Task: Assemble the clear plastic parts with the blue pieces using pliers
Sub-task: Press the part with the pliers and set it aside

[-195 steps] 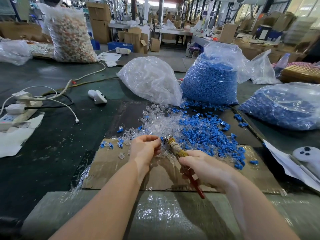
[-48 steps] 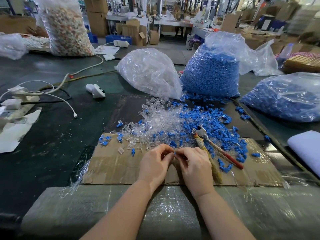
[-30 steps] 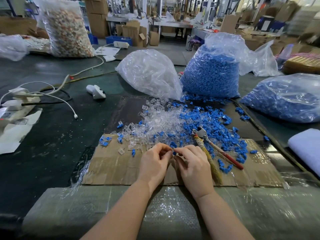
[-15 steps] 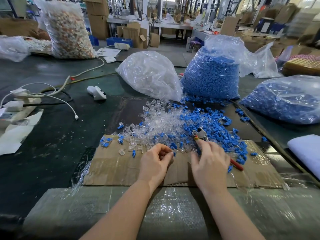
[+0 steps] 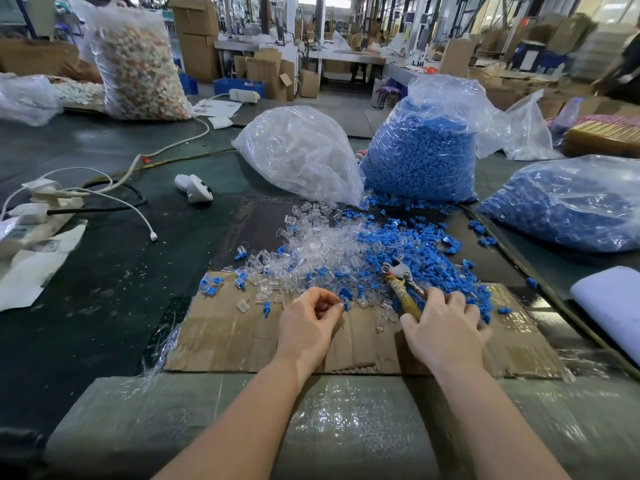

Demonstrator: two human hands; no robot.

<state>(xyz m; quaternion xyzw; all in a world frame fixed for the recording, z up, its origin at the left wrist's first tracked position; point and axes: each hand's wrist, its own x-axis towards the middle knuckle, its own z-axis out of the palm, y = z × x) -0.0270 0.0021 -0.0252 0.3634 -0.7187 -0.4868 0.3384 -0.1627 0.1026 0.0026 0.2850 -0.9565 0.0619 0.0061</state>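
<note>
A heap of clear plastic parts (image 5: 311, 247) and loose blue pieces (image 5: 415, 251) lies across a cardboard sheet (image 5: 221, 334). My left hand (image 5: 308, 323) is curled just below the heap, pinching a small blue-and-clear part (image 5: 346, 304) at its fingertips. My right hand (image 5: 441, 330) lies over the handles of the pliers (image 5: 401, 282), fingers wrapping them. The metal jaws point up and left into the blue pieces, still resting on the pile.
A bag of clear parts (image 5: 301, 154) and a bag of blue pieces (image 5: 422, 157) stand behind the heap. Another blue-filled bag (image 5: 568, 206) lies right. A white controller (image 5: 194, 188), cables and a power strip (image 5: 38, 202) are left. White foam (image 5: 613, 299) sits far right.
My right hand left the left hand, moved right and came down on the pliers' handles. The left hand stayed put with the small part pinched.
</note>
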